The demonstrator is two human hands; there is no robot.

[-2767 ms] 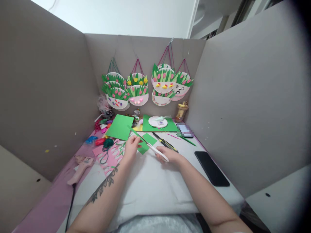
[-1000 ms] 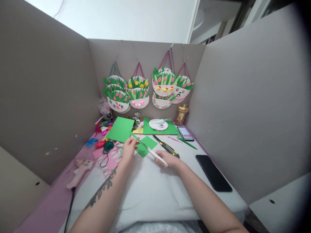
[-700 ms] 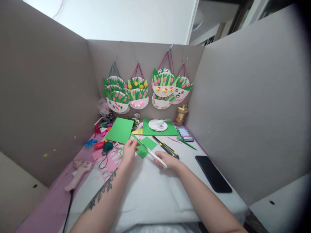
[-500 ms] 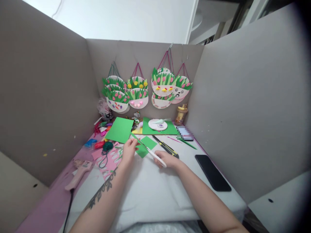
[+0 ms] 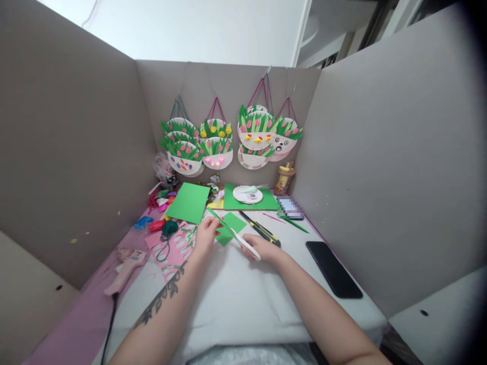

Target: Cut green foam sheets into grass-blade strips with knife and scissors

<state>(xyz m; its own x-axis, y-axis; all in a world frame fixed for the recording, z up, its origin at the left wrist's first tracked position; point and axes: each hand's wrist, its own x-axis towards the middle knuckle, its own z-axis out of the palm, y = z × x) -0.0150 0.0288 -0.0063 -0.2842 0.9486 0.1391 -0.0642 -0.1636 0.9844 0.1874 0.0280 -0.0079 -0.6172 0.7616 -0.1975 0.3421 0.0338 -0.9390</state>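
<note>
My right hand [image 5: 257, 247] is wrapped round the white handles of a pair of scissors [image 5: 247, 245], whose blades point up and left. Between the thumb and fingers of my left hand [image 5: 207, 231] is a narrow strip of green paper [image 5: 214, 215]. The scissor blades meet this strip close to my left fingertips. Beneath the blades lies a small green paper square [image 5: 233, 224] on the white table cover. Black and yellow craft knives [image 5: 262, 231] rest just beyond my right hand.
Green sheets [image 5: 189, 202] and a white plate [image 5: 247, 194] lie at the back. On the left are dark green yarn [image 5: 169, 228], pink cut paper [image 5: 173, 253] and a glue gun [image 5: 127, 268]. A black phone [image 5: 334, 268] lies right. Decorated plate baskets [image 5: 255, 131] hang on the back panel.
My left hand has shifted slightly to the right along with the green strip, closer to the scissors. The scissors and my right hand have barely moved.
</note>
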